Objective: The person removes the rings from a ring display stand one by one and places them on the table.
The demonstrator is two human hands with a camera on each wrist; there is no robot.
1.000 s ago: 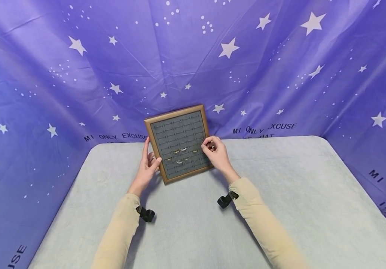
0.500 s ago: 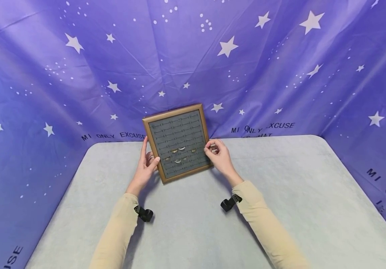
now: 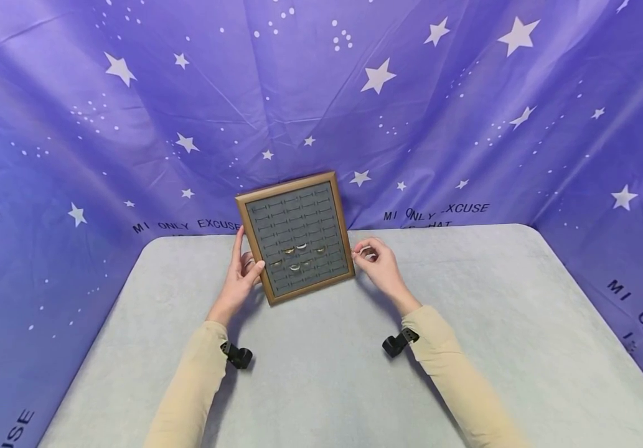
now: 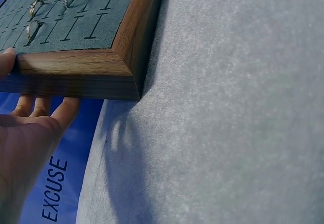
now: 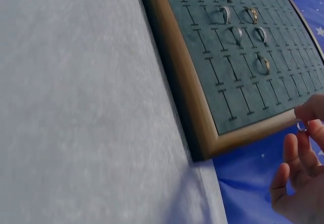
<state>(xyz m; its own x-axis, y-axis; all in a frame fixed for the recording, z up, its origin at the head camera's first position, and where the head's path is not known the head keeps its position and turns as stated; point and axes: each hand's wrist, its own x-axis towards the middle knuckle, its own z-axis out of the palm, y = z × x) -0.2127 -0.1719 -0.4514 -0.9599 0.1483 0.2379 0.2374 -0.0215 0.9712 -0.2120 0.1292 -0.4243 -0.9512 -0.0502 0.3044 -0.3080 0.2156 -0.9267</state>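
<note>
A ring display tray, wood-framed with a grey slotted pad, is propped up at a tilt near the back of the table. My left hand grips its left side, thumb on the front of the frame and fingers behind. Several rings sit in the lower slots, among them a gold ring and a silver ring. Just off the tray's right edge, my right hand pinches a small silvery ring between thumb and forefinger, its other fingers loosely bent.
A pale grey cloth covers the table. Behind it and along both sides hangs a purple curtain with white stars and lettering. A black wrist camera sits at the left sleeve, another camera at the right.
My right hand has drawn away from the tray's face to the right, past its frame, with the small ring between its fingertips. The left hand keeps its grip on the tray.
</note>
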